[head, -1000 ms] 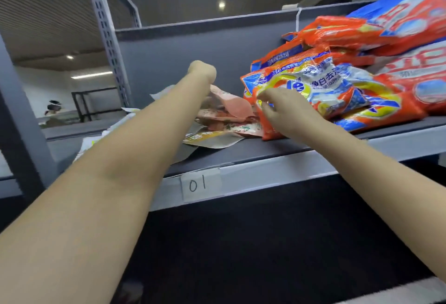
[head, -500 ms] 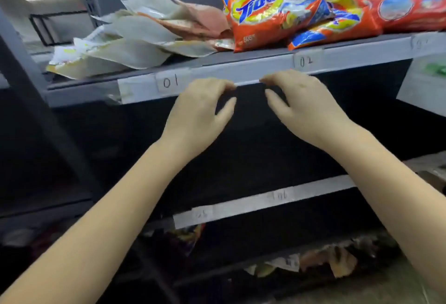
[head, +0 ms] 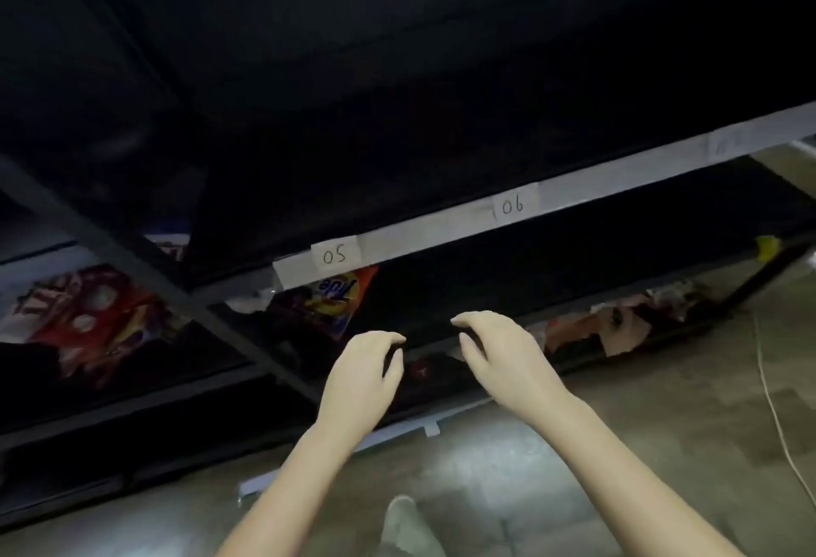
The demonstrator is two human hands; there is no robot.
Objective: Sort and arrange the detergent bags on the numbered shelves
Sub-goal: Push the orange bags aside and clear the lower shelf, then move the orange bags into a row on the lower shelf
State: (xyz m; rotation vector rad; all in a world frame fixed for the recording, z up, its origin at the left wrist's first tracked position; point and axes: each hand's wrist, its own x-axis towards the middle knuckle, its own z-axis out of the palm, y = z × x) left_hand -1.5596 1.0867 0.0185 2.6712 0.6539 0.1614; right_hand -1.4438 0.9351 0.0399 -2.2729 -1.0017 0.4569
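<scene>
- left hand (head: pixel 360 373) and right hand (head: pixel 496 355) side by side, fingers loosely curled, holding nothing
- orange Tide bag (head: pixel 329 300) just above left hand, under label 05 (head: pixel 334 254)

Shelf front edge (head: pixel 441 231): white paper label (head: pixel 336 254) handwritten "05"; second label (head: pixel 512 204) handwritten "06". A third label further right is too blurred to read. Orange detergent bag (head: pixel 335 298) below the "05" label: brand "Tide", partly hidden.

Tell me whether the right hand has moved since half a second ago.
Yes. The right hand has dropped from the 01/02 shelf edge to below the 05 label, empty.
</scene>
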